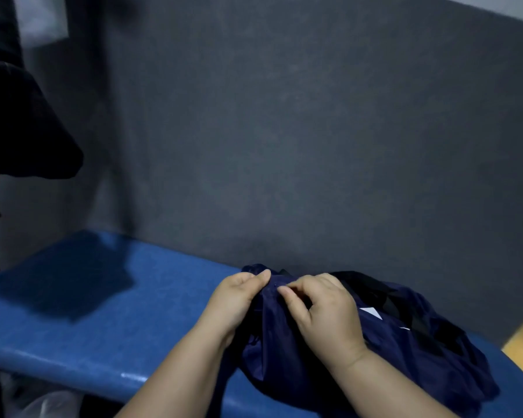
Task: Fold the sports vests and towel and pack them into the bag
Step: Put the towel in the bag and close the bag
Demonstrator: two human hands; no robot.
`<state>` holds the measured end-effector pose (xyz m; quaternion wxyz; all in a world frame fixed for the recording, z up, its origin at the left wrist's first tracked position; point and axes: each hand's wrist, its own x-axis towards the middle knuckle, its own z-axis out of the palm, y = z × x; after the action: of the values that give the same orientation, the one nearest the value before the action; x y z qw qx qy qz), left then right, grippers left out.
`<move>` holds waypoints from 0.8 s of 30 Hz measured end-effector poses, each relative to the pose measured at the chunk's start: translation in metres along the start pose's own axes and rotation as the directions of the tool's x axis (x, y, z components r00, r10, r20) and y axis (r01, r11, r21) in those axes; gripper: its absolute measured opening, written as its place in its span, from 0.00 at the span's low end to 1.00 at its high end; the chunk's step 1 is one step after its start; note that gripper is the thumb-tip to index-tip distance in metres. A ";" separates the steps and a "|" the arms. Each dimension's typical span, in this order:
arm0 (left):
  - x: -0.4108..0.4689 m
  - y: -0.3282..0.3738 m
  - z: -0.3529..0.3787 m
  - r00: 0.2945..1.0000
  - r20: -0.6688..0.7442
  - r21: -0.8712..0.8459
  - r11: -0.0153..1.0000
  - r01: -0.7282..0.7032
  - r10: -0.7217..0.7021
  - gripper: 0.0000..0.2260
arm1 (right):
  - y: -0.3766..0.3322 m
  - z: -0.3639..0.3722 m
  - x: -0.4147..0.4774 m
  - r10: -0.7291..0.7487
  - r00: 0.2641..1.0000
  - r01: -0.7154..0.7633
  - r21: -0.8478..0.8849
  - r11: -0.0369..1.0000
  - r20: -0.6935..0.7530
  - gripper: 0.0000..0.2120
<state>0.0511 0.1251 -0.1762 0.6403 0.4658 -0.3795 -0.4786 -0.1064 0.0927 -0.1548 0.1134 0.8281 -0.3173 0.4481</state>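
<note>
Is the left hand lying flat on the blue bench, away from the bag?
No, the left hand pinches the top of the bag, close beside the right hand, which pinches it too.

Likely a gym changing area: a glossy blue padded bench (pixel 73 312) against a dark grey felt-textured wall (pixel 284 131), black fabric (pixel 18 122) hanging left.

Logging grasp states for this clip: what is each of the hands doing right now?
Left hand: pinches the top edge of the navy bag.
Right hand: pinches the same edge, close beside it.
</note>
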 end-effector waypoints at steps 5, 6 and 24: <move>0.000 -0.001 0.001 0.999 -0.030 0.024 1.000 0.016 -0.015 0.14 | -0.002 -0.017 -0.012 0.116 0.993 -0.113 -0.109 0.988 0.023 0.17; 0.000 -0.001 0.000 0.999 -0.036 0.033 0.999 0.015 -0.014 0.14 | -0.001 -0.021 -0.015 0.132 0.991 -0.128 -0.108 0.986 0.026 0.17; 0.001 -0.004 -0.014 0.991 -0.130 0.244 0.970 0.027 0.005 0.16 | 0.058 -0.091 -0.067 0.518 0.843 -0.505 -0.119 0.855 0.147 0.21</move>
<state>0.0633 0.1269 -0.1840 0.5985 0.5735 -0.3904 -0.4005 -0.2303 0.1195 -0.1623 -0.0071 0.7444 -0.5519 0.3757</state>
